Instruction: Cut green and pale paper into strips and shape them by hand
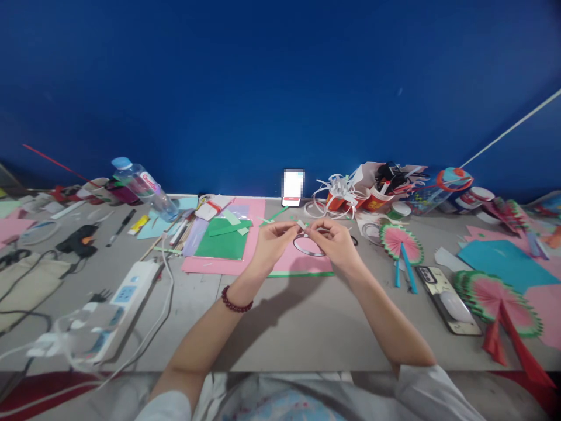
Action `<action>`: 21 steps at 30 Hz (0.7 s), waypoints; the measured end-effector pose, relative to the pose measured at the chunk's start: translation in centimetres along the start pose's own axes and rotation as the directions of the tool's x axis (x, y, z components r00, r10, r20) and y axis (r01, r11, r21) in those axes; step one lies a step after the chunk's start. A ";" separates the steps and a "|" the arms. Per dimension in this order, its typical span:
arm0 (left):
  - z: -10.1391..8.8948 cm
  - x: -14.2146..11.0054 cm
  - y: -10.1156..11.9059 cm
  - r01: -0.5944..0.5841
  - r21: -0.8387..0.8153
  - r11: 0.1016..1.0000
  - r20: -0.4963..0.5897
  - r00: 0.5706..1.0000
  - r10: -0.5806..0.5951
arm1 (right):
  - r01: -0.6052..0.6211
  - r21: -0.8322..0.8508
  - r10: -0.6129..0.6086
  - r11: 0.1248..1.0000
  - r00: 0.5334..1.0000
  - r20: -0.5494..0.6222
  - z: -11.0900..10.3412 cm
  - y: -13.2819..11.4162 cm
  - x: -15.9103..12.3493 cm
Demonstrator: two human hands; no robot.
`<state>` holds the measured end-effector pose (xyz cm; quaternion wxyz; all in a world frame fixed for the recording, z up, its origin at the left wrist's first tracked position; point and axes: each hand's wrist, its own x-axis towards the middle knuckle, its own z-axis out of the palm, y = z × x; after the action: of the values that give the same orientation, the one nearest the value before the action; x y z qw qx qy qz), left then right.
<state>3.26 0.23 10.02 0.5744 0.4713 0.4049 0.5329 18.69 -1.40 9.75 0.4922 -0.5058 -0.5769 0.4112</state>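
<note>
My left hand [277, 241] and my right hand [332, 238] are close together above the pink paper [228, 265], fingertips pinched. Between them is a small whitish strip [302, 224], possibly paper or tape; both hands appear to grip it. Just below the fingers shows a thin ring with a dark and white rim [310, 254], partly hidden by my right hand. Left of my left hand, a green sheet in a clear sleeve [221, 248] lies on the pink paper, with pale green cut pieces [232, 217] on top.
A lit phone [291, 188] leans against the blue wall. At right are curled white strips [339, 190], a red cup [377, 199], pink-green paper fans [402, 240] and a phone under a mouse [453, 305]. At left are a power strip [131, 292], glue gun [81, 241] and bottle [146, 186].
</note>
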 end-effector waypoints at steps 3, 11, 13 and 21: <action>0.0 0.0 0.0 0.002 0.003 1.000 -0.004 1.000 -0.002 | 0.005 -0.007 -0.005 1.000 1.000 0.000 0.0 -0.1 -0.1; 0.0 -0.1 0.1 0.000 -0.011 1.000 0.016 1.000 0.000 | 0.007 -0.013 -0.007 1.000 1.000 -0.009 0.1 -0.2 0.0; 0.0 -0.2 0.2 0.000 -0.012 1.000 0.013 1.000 0.000 | 0.008 -0.018 -0.008 1.000 1.000 -0.007 0.1 -0.2 0.0; 0.1 -0.2 0.2 0.006 -0.042 0.999 0.019 1.000 -0.006 | 0.006 -0.012 -0.006 1.000 1.000 -0.014 0.1 -0.2 0.0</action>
<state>3.30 0.01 10.26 0.5895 0.4628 0.3897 0.5352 18.53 -1.45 9.97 0.4944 -0.5100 -0.5773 0.4027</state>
